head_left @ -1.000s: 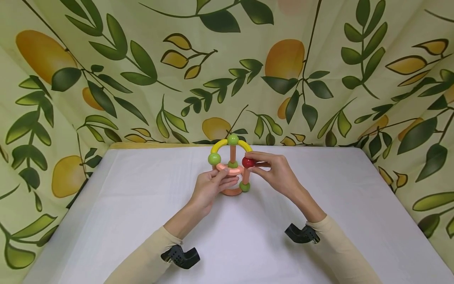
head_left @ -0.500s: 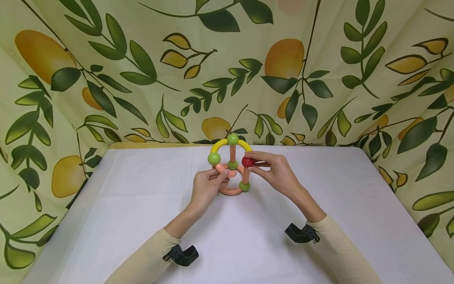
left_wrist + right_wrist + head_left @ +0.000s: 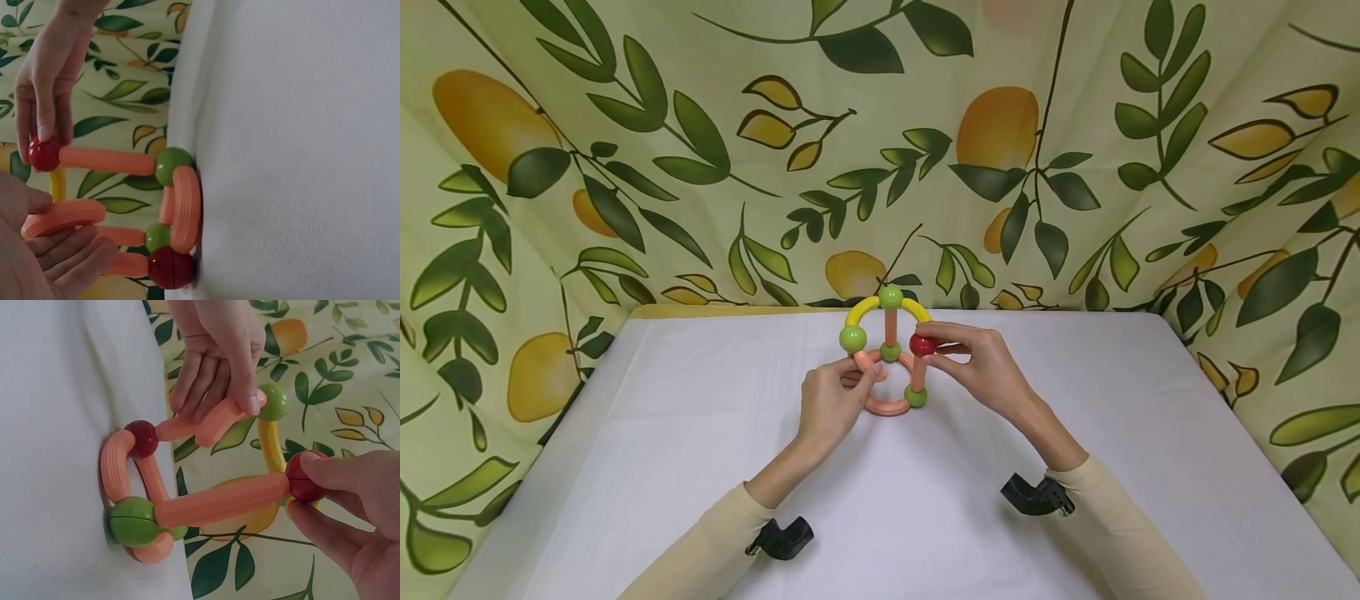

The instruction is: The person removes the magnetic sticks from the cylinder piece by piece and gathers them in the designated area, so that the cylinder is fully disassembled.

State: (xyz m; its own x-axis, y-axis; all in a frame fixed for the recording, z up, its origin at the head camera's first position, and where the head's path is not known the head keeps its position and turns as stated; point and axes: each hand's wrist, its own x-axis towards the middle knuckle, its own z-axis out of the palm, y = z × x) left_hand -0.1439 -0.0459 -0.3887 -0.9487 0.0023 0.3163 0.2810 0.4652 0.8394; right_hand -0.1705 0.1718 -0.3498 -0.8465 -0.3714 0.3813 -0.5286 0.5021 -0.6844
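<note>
A ball-and-rod toy frame stands upright on the table. My left hand pinches a curved salmon rod between thumb and fingers. One end of that rod meets the upper left green ball; whether it is attached cannot be told. Its other end is free. With thumb and fingertips my right hand holds the red ball atop a straight salmon rod. Yellow curved rods join the upper balls at the back. At the base, curved salmon rods link green balls and another red ball.
A white cloth covers the table. Behind and at both sides hangs a curtain printed with leaves and fruit. Black wrist cameras sit at the beige sleeves.
The curved salmon rod has swung from pointing rightward toward the red ball to slanting toward the front. My left hand has shifted slightly left with it. My right hand has stayed on the red ball.
</note>
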